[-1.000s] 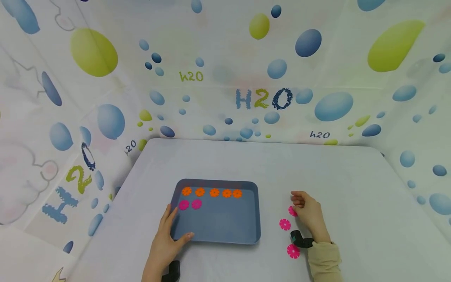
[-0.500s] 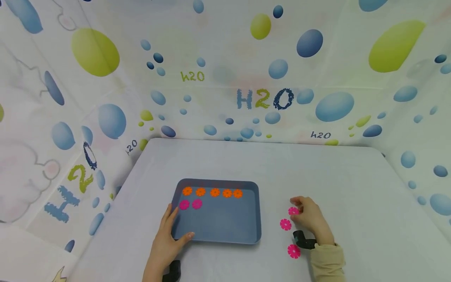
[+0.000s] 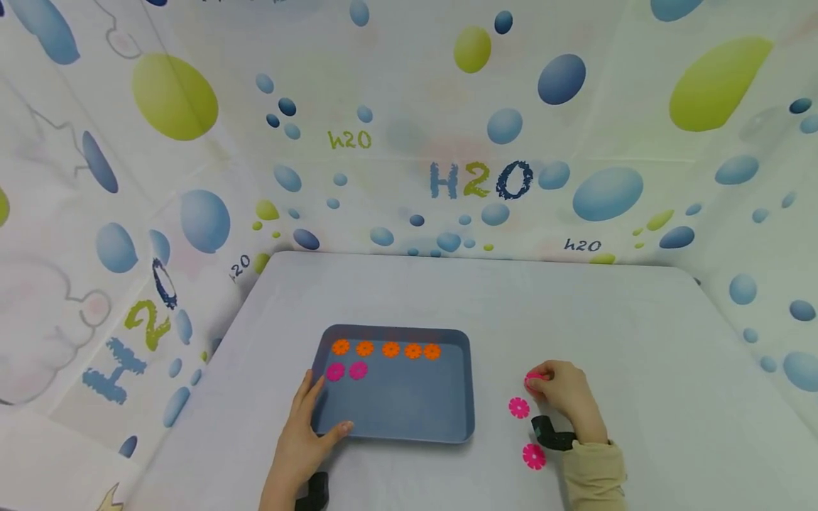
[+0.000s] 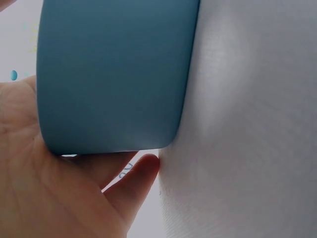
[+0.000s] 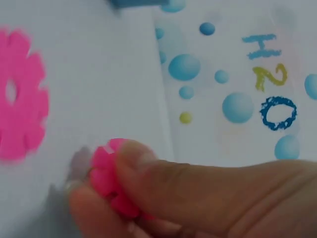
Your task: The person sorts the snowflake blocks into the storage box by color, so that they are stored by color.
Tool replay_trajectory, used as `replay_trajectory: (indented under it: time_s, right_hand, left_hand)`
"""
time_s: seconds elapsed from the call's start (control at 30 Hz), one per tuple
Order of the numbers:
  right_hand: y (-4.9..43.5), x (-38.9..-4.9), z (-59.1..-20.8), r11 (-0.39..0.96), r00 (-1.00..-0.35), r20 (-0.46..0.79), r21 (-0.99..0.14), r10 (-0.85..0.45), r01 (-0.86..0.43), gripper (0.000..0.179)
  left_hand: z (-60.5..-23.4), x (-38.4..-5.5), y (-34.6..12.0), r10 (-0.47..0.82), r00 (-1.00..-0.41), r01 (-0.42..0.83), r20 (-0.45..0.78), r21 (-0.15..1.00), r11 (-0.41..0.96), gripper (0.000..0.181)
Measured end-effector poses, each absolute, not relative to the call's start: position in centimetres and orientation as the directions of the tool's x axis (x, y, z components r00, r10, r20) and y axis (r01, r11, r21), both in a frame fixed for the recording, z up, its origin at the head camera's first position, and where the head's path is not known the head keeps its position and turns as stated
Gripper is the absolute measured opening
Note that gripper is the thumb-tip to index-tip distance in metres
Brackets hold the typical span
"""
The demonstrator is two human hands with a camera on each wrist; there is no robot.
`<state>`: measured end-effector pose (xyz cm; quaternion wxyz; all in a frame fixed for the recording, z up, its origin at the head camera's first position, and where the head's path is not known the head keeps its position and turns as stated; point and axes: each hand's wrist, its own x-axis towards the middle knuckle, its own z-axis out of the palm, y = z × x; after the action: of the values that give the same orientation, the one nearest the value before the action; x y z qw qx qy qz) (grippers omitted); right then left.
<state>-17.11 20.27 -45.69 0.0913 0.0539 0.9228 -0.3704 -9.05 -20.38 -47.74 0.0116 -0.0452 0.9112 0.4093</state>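
Note:
My right hand (image 3: 569, 394) pinches a pink flower-shaped plastic disc (image 5: 106, 178) between thumb and fingers, right of the tray. Two more notched pink discs lie near it: one disc (image 3: 519, 407) just left of the hand, another disc (image 3: 534, 456) closer to the front. With fingers straight along the left side and thumb at the near rim, my left hand (image 3: 303, 433) touches the corner of a blue-grey tray (image 3: 409, 419). Inside the tray, several orange discs (image 3: 391, 349) form a row at the back. Below them at the left are two pink discs (image 3: 358, 370).
A white cloth covers the table (image 3: 498, 305). Behind it and at the sides hangs a white backdrop (image 3: 396, 85) printed with blue and green drops and H2O lettering. Each wrist wears a black camera mount, such as the right mount (image 3: 551, 434).
My right hand has come down slightly and its fingers have closed on the farthest loose pink disc. The left hand and the tray stay in place.

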Motion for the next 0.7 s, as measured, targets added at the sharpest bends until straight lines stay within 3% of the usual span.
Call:
replay_trajectory:
  time_s: [0.3, 0.5, 0.7]
  right_hand:
    - [16.1, -19.5, -43.7, 0.355, -0.979, -0.185, -0.924, -0.090, 0.142, 0.027]
    - [12.5, -20.8, -43.1, 0.179, -0.963, -0.163, -0.976, -0.213, 0.126, 0.034]
    - [8.6, -21.8, -43.3, 0.090, -0.940, -0.172, -0.984, -0.293, 0.152, 0.035]
  left_hand:
    - [-47.8, -9.1, -20.3, -0.074, -0.996, -0.086, -0.049, 0.746, 0.661, 0.094]
    - [-47.8, -9.1, -20.3, -0.071, -0.996, -0.090, -0.057, 0.749, 0.656, 0.094]
    - [-47.7, -9.1, -20.3, -0.073, -0.996, -0.092, -0.059, 0.744, 0.661, 0.094]
